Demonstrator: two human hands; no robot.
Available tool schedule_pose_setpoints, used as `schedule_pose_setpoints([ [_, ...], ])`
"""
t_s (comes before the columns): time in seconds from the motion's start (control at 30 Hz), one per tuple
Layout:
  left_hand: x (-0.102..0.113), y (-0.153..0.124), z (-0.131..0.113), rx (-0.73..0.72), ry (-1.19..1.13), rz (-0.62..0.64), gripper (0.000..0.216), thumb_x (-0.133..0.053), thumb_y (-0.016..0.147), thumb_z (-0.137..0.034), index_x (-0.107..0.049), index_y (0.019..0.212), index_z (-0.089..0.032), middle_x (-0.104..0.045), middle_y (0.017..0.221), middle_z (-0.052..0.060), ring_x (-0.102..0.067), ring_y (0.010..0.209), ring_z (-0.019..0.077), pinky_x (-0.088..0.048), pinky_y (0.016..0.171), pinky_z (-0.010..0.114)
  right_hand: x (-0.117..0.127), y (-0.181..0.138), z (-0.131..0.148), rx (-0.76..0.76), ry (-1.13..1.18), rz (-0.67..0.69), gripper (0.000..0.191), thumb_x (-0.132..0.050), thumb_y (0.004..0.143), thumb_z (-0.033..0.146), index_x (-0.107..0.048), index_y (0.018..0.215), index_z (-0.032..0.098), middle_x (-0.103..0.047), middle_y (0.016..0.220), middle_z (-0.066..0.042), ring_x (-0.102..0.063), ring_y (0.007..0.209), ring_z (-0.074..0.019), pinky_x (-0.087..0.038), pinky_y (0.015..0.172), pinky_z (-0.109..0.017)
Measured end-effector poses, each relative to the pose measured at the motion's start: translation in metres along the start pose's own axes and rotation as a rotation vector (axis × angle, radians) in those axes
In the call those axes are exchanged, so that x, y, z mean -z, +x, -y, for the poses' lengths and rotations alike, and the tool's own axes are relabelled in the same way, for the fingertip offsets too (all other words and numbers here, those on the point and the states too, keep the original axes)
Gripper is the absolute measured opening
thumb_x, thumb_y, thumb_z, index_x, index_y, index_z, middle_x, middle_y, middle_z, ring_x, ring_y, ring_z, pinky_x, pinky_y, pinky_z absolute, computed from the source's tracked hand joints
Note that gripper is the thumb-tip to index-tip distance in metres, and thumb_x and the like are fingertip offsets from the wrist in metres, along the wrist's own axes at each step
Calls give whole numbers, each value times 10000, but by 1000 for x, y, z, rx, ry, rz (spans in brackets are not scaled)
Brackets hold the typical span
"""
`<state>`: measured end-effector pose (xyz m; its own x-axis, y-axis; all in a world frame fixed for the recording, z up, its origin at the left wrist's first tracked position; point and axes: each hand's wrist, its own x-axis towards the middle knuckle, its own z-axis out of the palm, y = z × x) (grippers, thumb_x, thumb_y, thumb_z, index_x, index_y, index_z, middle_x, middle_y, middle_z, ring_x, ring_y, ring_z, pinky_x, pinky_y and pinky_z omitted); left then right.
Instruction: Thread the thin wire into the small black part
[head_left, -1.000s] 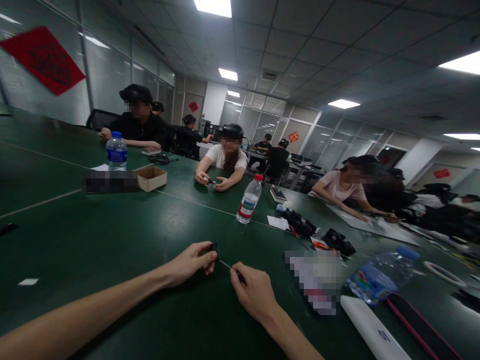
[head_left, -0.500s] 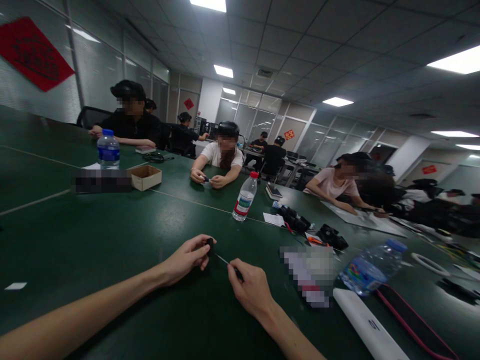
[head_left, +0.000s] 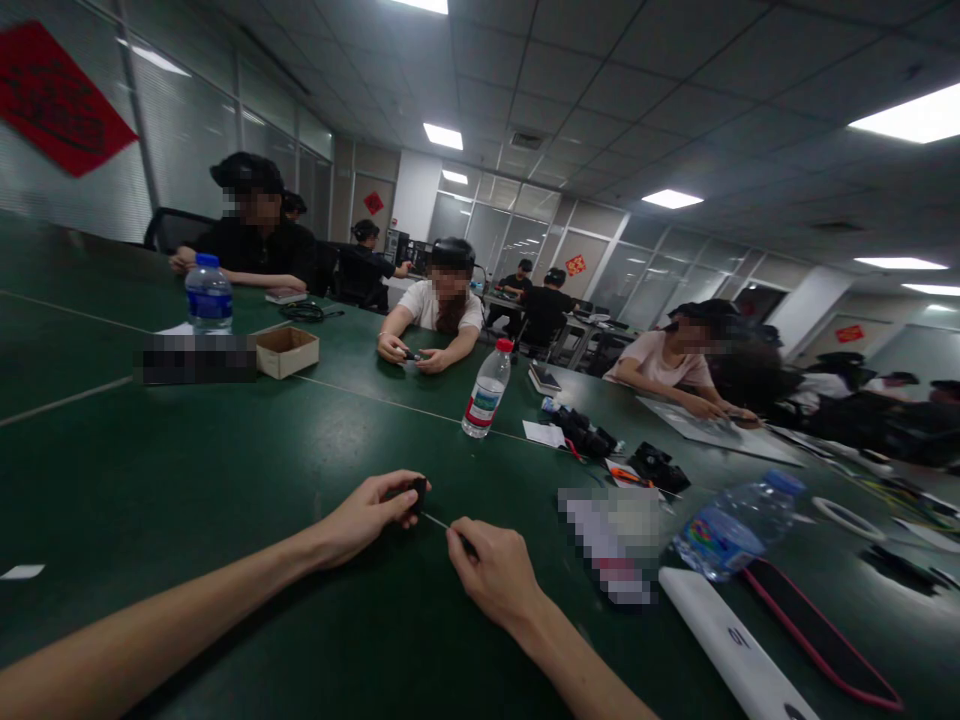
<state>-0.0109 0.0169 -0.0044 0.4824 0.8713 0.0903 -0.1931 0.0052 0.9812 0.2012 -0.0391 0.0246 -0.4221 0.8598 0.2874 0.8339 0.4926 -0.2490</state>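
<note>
- Block (head_left: 421,495), one, small, matt black, squared in outline, taller than wide; surface detail too small and dim to read; held above the table (head_left: 247,490), at the fingertips of the left hand
- Tool (head_left: 436,521), one, with thin, straight, pale metal shaft and dark handle; handle mostly hidden in the right hand; shaft slants up and leftward to the block, its tip at the block's lower part; contact or entry cannot be told
- Left hand (head_left: 384,506), grasping the block between thumb and bent forefinger, remaining fingers curled beneath; forearm stretched long from the lower left corner, wrist nearly straight
- Right hand (head_left: 495,572), closed round the tool's handle, thumb and forefinger foremost, knuckles upward; forearm rising from the lower edge, angled up and leftward; hands near each other, apart
- Bottle (head_left: 485,395), clear, red cap, upright beyond both hands
- Box (head_left: 287,353), open, pale card, farther off to the left
- Packet (head_left: 611,545), blurred out, right of the right hand
- Large bottle (head_left: 739,525), blue cap, tilted in view, beyond a white slab (head_left: 731,640) marked with dark characters
- Co-worker (head_left: 439,315), white top, across the table, both hands at a small dark item
</note>
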Motion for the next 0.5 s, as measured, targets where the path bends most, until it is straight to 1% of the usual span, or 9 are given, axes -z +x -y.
schedule_pose_setpoints([
  [0.1,2,-1,-1,-6,51,24,386,-601,832,-422,-583,1111,-156,-589,1006,58,-553,782,144,-424,724,274,0,-1,0,-4,-13,-1,288,-383,957,321,-617,844,196,-598,675,1,-521,560,-98,-333,562,-194],
  [0.23,2,-2,-5,-11,107,44,355,-591,834,-429,-591,1038,-139,-588,911,42,-555,785,153,-432,737,281,-1,-1,-1,-14,-8,4,292,-377,970,324,-609,851,193,-598,678,8,-513,554,-89,-332,561,-193],
  [0.5,1,-3,-11,7,203,64,362,-544,847,-472,-578,988,-140,-596,759,16,-548,719,155,-416,698,270,1,-3,1,-36,-11,1,305,-359,980,329,-604,868,187,-610,703,-1,-515,558,-92,-321,546,-196],
])
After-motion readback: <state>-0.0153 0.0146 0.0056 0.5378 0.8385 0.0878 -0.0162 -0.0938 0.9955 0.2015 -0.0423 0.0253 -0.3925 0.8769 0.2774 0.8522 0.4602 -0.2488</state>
